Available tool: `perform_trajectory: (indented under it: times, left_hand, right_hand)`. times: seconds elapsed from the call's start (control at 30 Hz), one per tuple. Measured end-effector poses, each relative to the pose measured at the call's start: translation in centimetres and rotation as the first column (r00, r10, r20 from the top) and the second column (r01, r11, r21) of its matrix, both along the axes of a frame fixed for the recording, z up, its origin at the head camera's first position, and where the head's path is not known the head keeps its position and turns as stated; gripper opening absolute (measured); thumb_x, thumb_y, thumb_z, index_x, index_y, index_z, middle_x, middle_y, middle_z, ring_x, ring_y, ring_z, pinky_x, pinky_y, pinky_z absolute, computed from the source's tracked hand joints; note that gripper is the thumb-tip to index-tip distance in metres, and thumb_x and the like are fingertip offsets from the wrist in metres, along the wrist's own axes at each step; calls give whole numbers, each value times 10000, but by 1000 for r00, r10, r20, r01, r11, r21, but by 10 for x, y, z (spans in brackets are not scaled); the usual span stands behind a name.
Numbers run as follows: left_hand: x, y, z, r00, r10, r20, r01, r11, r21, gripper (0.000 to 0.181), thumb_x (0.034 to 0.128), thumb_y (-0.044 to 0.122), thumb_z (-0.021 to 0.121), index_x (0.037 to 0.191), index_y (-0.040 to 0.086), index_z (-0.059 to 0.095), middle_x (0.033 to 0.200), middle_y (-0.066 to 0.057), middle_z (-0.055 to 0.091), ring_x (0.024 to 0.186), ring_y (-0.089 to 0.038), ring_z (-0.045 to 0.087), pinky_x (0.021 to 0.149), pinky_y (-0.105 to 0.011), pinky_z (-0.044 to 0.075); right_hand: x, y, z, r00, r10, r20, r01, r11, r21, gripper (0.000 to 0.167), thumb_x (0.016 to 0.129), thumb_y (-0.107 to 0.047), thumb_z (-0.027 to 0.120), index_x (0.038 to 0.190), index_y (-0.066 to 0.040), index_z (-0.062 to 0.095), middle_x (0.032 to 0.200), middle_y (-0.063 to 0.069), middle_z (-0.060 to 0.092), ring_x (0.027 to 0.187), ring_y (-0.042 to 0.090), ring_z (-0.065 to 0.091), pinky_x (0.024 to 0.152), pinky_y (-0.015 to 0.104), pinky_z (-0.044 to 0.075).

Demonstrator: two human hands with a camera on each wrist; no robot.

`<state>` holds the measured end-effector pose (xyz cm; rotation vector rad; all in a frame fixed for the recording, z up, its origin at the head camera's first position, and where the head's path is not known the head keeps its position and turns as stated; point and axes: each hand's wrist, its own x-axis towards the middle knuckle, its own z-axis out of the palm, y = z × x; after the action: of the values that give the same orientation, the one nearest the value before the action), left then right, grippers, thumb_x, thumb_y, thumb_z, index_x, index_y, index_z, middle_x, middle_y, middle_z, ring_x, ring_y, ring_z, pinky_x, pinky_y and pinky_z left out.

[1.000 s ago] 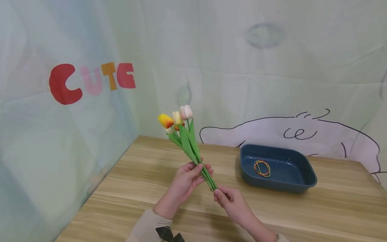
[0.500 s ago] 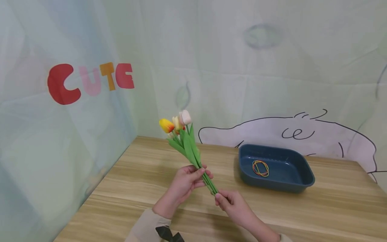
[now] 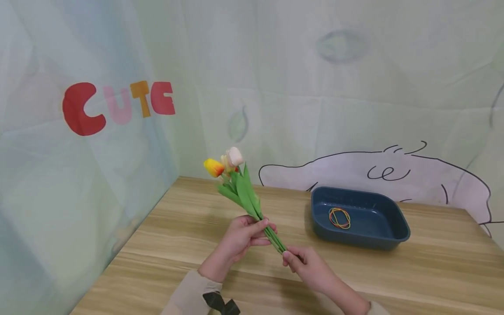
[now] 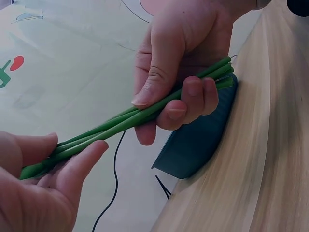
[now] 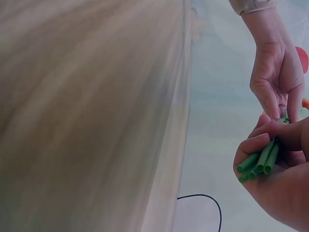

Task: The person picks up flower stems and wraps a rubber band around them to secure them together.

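A bunch of artificial tulips (image 3: 247, 194) with yellow-orange, cream and pale pink heads is held tilted above the table, heads up and to the left. The left hand (image 3: 240, 239) pinches the green stems just below the leaves. Near the lower stem ends, the right hand (image 3: 309, 267) grips the same bunch. In the left wrist view the right hand (image 4: 178, 72) has its thumb across the stems (image 4: 120, 121) and fingers curled under them. Several cut stem ends (image 5: 263, 164) poke out of the right hand (image 5: 285, 174) in the right wrist view.
A dark blue basin (image 3: 360, 240) stands at the right back of the wooden table (image 3: 157, 253), with thin coloured rubber bands (image 3: 339, 218) in it. Printed cloth (image 3: 275, 87) hangs behind and at the left.
The tulip heads have sunk a little, now leaning further left. Both hands have shifted slightly downward, the right one also slightly right, still holding the stems.
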<state>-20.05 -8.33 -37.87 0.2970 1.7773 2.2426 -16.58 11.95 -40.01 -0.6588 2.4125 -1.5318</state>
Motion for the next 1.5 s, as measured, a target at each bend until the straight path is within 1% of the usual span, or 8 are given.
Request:
perform_trajectory:
  times: [0.1,0.3,0.53,0.73,0.93,1.1,1.3,1.5]
  left_hand:
    - [0,1,1,1000,6,4,-6,1000,-10,187,969,80,562,1021,-100,563,979,-161,711,970,-287,691,814,-330,597]
    - [0,4,2,999,33,20,-33,999,23,133,964,29,548,1001,-99,549,937,-151,713,881,-210,709,793,-306,601]
    - [0,6,2,999,34,3,-34,998,57,78,957,16,554,960,-61,560,882,-103,715,833,-174,714,777,-293,603]
    - [1,2,2,1000,15,-18,-13,995,104,52,952,9,555,904,2,573,833,-50,711,824,-159,717,753,-263,604]
    - [1,0,5,1000,16,-23,-13,993,114,65,952,8,551,893,24,574,828,-42,711,834,-161,717,737,-247,605]
    - [1,0,7,1000,14,-15,-12,992,126,78,950,-3,546,883,29,571,817,-38,710,818,-151,718,726,-241,606]
    - [1,0,6,1000,21,-13,-19,992,125,84,946,-6,541,883,34,579,808,-30,712,813,-148,718,714,-233,606]
    - [2,-1,6,1000,20,-14,-18,991,136,104,941,-13,539,874,49,588,799,-22,714,811,-145,719,717,-238,606]
  right_hand:
    - [-1,2,0,1000,17,-21,-16,1000,21,268,1018,-175,490,871,-11,643,653,-24,482,492,14,327,402,151,252]
    - [-2,5,3,998,53,-17,-53,998,22,261,1024,-185,476,913,-14,637,667,-14,491,516,22,366,406,159,285]
    - [-2,11,8,996,88,5,-88,996,6,267,1028,-203,467,944,-18,639,724,18,564,635,76,517,490,193,420]
    - [-5,21,12,994,111,-20,-111,993,28,348,1021,-225,487,1176,64,606,932,80,684,811,122,646,657,215,547]
    - [-12,37,29,996,48,-69,-38,991,128,424,1003,-286,525,1245,57,583,1041,115,700,914,165,667,769,237,575]
    - [-23,55,48,992,-21,-128,51,970,239,427,983,-337,555,1244,-2,602,1153,110,669,1030,208,641,839,306,578]
    - [-41,84,59,966,-98,-238,167,943,289,442,975,-353,566,1247,-7,599,1156,112,663,989,200,634,770,291,571]
    - [-55,105,56,930,-200,-310,291,913,284,410,974,-315,580,1245,-7,593,1117,129,675,948,218,636,742,293,578]
